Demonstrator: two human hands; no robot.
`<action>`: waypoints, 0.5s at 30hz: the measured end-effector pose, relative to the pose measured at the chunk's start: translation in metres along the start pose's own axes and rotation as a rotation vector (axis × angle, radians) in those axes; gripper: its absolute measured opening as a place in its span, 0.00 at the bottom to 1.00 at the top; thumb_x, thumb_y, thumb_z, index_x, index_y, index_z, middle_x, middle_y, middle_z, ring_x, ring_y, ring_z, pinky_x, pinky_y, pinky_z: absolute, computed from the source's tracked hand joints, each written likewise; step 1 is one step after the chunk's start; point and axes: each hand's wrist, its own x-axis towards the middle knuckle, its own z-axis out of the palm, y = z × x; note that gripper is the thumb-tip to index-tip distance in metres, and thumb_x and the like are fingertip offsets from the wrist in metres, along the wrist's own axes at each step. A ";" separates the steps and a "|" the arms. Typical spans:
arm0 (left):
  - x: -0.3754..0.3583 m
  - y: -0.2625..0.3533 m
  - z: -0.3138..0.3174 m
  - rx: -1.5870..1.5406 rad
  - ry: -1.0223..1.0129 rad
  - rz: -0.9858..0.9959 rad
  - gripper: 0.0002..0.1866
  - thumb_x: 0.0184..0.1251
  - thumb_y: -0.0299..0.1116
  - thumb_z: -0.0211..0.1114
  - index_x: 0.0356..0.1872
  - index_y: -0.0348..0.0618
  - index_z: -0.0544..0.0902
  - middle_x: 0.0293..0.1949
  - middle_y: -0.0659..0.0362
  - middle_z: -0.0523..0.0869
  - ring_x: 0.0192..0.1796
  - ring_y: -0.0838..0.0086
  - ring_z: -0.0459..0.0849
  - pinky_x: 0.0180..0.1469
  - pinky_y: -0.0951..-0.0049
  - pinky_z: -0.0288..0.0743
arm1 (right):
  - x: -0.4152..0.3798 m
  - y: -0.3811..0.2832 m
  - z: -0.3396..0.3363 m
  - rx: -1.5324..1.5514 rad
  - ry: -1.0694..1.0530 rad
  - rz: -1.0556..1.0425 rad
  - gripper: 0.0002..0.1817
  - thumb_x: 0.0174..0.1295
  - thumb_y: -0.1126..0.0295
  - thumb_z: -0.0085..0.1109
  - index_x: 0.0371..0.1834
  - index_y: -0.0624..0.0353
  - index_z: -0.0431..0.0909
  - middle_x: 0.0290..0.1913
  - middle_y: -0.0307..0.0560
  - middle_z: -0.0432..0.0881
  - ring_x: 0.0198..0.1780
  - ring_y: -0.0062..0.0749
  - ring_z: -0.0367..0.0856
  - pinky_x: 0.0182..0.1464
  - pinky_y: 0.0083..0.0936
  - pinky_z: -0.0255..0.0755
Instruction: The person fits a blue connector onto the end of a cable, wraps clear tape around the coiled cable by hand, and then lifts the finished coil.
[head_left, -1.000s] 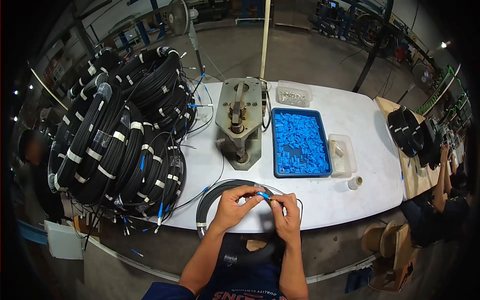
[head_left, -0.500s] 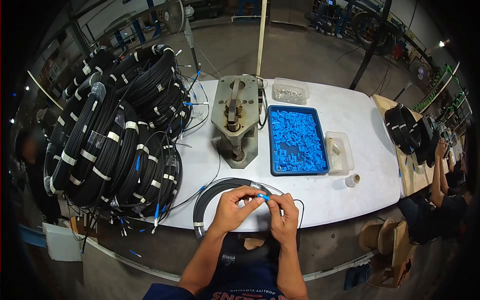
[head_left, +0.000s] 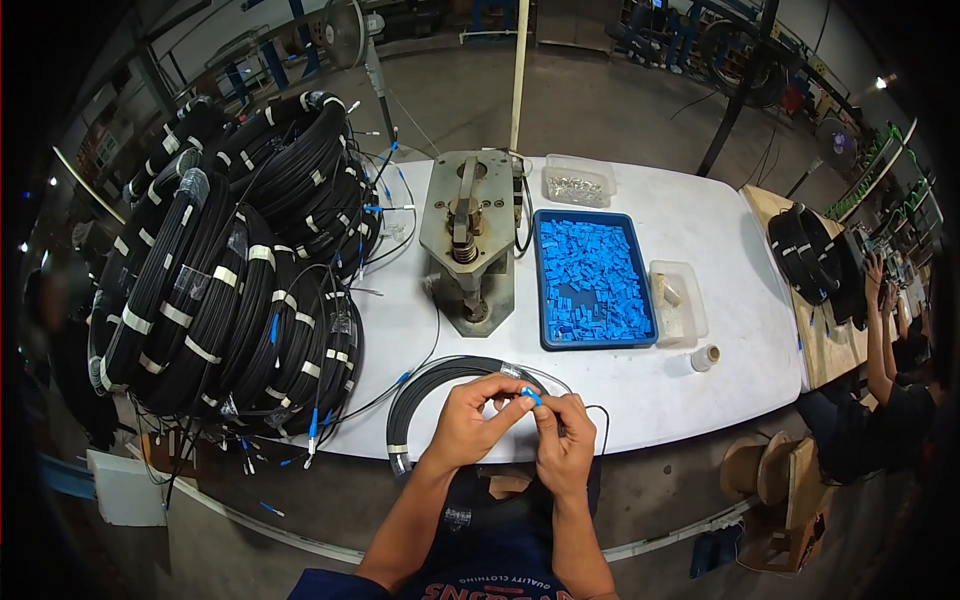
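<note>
Between my two hands, near the front edge of the white table (head_left: 740, 393), is a small blue connector piece (head_left: 531, 396). My left hand (head_left: 470, 421) pinches it from the left with thumb and forefinger. From the right, the fingertips of my right hand (head_left: 567, 441) close on its other end. A black cable coil (head_left: 400, 415) lies flat just behind and left of my hands. Further back, a blue tray (head_left: 540, 290) holds many small blue parts (head_left: 592, 262).
Large banded black coils (head_left: 200, 290) are piled at the left. A metal press (head_left: 466, 230) stands behind my hands. Clear containers (head_left: 580, 183) and a small roll (head_left: 706, 358) are on the table. At the far right, another person's arms (head_left: 878, 340) reach over a wooden bench (head_left: 840, 350).
The blue piece has tilted and shifted slightly right between my fingertips. My right hand has turned a little. The other person's hands have moved slightly up and left.
</note>
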 end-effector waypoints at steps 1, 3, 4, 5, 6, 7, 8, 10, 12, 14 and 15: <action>0.000 0.000 0.000 -0.014 -0.007 -0.016 0.09 0.66 0.28 0.70 0.44 0.37 0.88 0.37 0.61 0.89 0.37 0.84 0.77 0.39 0.81 0.67 | 0.001 -0.001 -0.001 0.004 0.004 0.005 0.05 0.65 0.73 0.64 0.36 0.64 0.81 0.25 0.45 0.75 0.30 0.33 0.67 0.34 0.28 0.62; 0.001 0.000 0.000 -0.009 -0.011 -0.005 0.09 0.66 0.29 0.70 0.44 0.36 0.88 0.37 0.61 0.89 0.37 0.84 0.77 0.39 0.81 0.67 | 0.002 -0.002 -0.004 -0.013 -0.006 0.006 0.06 0.65 0.72 0.65 0.36 0.64 0.82 0.25 0.45 0.75 0.30 0.33 0.68 0.34 0.28 0.63; 0.002 -0.001 0.000 -0.002 -0.013 0.007 0.09 0.66 0.29 0.70 0.43 0.36 0.88 0.37 0.61 0.89 0.37 0.84 0.77 0.39 0.80 0.67 | 0.003 -0.003 -0.005 -0.027 -0.019 0.005 0.06 0.64 0.72 0.65 0.36 0.64 0.82 0.25 0.45 0.76 0.30 0.33 0.69 0.33 0.27 0.63; 0.003 -0.001 0.000 -0.004 -0.014 0.008 0.09 0.66 0.29 0.70 0.43 0.36 0.88 0.37 0.61 0.89 0.37 0.84 0.77 0.39 0.80 0.67 | 0.004 -0.003 -0.006 -0.029 -0.018 0.004 0.06 0.64 0.72 0.65 0.36 0.64 0.82 0.25 0.45 0.76 0.30 0.33 0.69 0.33 0.27 0.63; 0.004 -0.002 -0.002 0.004 -0.016 0.018 0.09 0.67 0.28 0.70 0.44 0.36 0.87 0.39 0.60 0.89 0.39 0.83 0.78 0.41 0.80 0.69 | 0.004 -0.002 -0.007 -0.028 -0.025 0.018 0.07 0.64 0.71 0.66 0.37 0.64 0.82 0.26 0.45 0.76 0.29 0.32 0.69 0.33 0.27 0.63; 0.005 -0.002 -0.003 0.012 -0.017 0.029 0.09 0.67 0.28 0.69 0.45 0.35 0.86 0.40 0.59 0.88 0.41 0.82 0.79 0.44 0.79 0.71 | 0.004 -0.002 -0.007 -0.025 -0.033 0.032 0.07 0.63 0.71 0.67 0.39 0.63 0.82 0.27 0.45 0.77 0.29 0.31 0.69 0.32 0.27 0.63; 0.005 -0.002 -0.003 0.013 -0.017 0.031 0.09 0.67 0.28 0.69 0.45 0.35 0.86 0.40 0.59 0.88 0.41 0.82 0.79 0.44 0.79 0.71 | 0.005 -0.003 -0.007 -0.024 -0.033 0.030 0.07 0.63 0.71 0.67 0.39 0.63 0.82 0.27 0.45 0.77 0.29 0.31 0.69 0.32 0.27 0.63; 0.004 -0.002 -0.001 -0.182 0.013 0.027 0.09 0.69 0.25 0.66 0.47 0.34 0.85 0.44 0.57 0.87 0.45 0.79 0.82 0.51 0.76 0.74 | 0.007 -0.008 -0.010 0.024 -0.070 0.052 0.08 0.62 0.73 0.68 0.41 0.64 0.82 0.31 0.45 0.78 0.31 0.28 0.71 0.35 0.23 0.68; 0.003 -0.006 -0.004 -0.223 0.029 0.000 0.10 0.70 0.24 0.65 0.49 0.33 0.84 0.45 0.56 0.87 0.48 0.77 0.82 0.55 0.75 0.74 | 0.011 -0.016 -0.011 0.045 -0.034 0.041 0.09 0.60 0.75 0.68 0.43 0.64 0.82 0.32 0.45 0.80 0.32 0.28 0.74 0.37 0.22 0.70; 0.002 -0.008 -0.005 -0.264 0.044 -0.029 0.10 0.70 0.22 0.64 0.50 0.32 0.83 0.47 0.55 0.87 0.50 0.75 0.83 0.59 0.73 0.74 | 0.011 -0.014 -0.013 0.064 0.003 0.033 0.10 0.59 0.77 0.68 0.44 0.65 0.82 0.34 0.46 0.81 0.34 0.27 0.78 0.38 0.21 0.73; 0.001 -0.007 -0.006 -0.281 0.036 -0.027 0.10 0.70 0.22 0.64 0.50 0.32 0.83 0.47 0.55 0.87 0.50 0.75 0.83 0.59 0.73 0.75 | 0.010 -0.009 -0.016 0.026 0.001 0.011 0.11 0.59 0.78 0.68 0.44 0.65 0.82 0.36 0.47 0.82 0.35 0.28 0.80 0.39 0.21 0.75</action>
